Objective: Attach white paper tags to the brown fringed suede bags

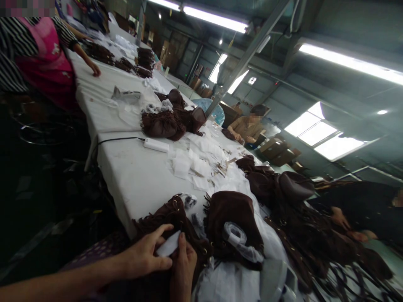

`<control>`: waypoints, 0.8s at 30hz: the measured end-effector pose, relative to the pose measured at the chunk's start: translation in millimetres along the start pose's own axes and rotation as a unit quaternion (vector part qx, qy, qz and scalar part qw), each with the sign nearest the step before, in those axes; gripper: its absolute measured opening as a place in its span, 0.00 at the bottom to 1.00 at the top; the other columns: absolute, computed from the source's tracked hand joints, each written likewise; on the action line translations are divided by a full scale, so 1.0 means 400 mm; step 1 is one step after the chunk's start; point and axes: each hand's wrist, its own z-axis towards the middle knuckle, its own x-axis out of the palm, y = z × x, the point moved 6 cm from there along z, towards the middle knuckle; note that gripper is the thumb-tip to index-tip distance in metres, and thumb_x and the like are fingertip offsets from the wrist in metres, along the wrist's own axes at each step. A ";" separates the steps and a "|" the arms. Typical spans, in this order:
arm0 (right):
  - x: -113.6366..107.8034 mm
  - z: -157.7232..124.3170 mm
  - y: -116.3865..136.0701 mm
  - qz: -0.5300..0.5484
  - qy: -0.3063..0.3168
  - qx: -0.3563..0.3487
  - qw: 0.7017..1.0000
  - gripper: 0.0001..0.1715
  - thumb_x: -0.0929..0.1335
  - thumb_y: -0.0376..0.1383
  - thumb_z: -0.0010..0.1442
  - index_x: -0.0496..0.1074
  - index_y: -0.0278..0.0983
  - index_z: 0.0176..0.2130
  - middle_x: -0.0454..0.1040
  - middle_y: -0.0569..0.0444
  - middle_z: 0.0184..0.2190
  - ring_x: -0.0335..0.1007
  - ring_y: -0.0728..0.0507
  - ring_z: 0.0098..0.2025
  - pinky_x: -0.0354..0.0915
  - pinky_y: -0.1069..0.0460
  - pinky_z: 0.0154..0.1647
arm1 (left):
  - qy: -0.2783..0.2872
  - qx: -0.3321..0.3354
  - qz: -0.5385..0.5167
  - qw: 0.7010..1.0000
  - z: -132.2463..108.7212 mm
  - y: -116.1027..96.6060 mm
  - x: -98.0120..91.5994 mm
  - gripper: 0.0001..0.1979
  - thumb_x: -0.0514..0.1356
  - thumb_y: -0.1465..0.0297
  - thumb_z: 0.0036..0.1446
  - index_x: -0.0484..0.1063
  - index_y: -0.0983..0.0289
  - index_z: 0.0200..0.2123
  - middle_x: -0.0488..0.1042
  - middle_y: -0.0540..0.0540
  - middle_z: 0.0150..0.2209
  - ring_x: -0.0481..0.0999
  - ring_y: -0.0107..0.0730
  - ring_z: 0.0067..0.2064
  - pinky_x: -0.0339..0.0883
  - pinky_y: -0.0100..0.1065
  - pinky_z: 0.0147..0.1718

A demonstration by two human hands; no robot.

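Now: white slip (170,246) between left fingers (163,263) and right fingers (182,244).

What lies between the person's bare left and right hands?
The head view shows a small white slip, material unclear, held between left hand and right hand.

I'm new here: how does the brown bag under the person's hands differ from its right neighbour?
Left hand and right hand partly hide the left bag; the right bag is untouched. The right bag carries a plastic-wrapped coil; the left bag has a white slip over it. Both are dark brown with rings.
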 end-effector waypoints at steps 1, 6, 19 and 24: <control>0.002 -0.002 0.001 -0.001 0.000 0.002 1.000 0.28 0.69 0.56 0.51 0.66 0.34 0.21 0.57 0.62 0.15 0.51 0.53 0.18 0.52 0.56 0.18 | 0.012 -0.026 -0.051 0.998 0.007 0.000 0.001 0.35 0.62 0.55 0.52 0.59 0.65 0.58 0.76 0.55 0.36 0.73 0.33 0.32 0.66 0.30 0.31; 0.007 -0.014 0.006 0.000 -0.003 0.001 1.000 0.28 0.69 0.55 0.52 0.64 0.35 0.19 0.55 0.63 0.13 0.48 0.53 0.16 0.50 0.56 0.15 | 0.014 -0.102 -0.102 0.989 0.047 0.027 0.020 0.30 0.52 0.42 0.52 0.69 0.67 0.31 0.71 0.52 0.22 0.68 0.28 0.22 0.61 0.28 0.22; 0.000 -0.017 0.019 -0.132 -0.031 -0.057 0.989 0.33 0.59 0.61 0.58 0.66 0.37 0.22 0.62 0.60 0.14 0.55 0.50 0.17 0.55 0.55 0.19 | -0.044 -0.113 -0.089 0.989 0.073 0.043 0.012 0.24 0.54 0.46 0.51 0.62 0.63 0.28 0.65 0.45 0.18 0.57 0.19 0.14 0.46 0.23 0.11; -0.043 -0.054 0.025 -0.228 -0.067 -0.132 0.962 0.30 0.66 0.56 0.54 0.74 0.36 0.45 0.78 0.51 0.30 0.72 0.43 0.31 0.64 0.52 0.33 | -0.010 -0.137 -0.183 0.973 0.075 0.039 0.011 0.23 0.58 0.48 0.49 0.64 0.64 0.30 0.67 0.46 0.19 0.58 0.19 0.15 0.41 0.21 0.10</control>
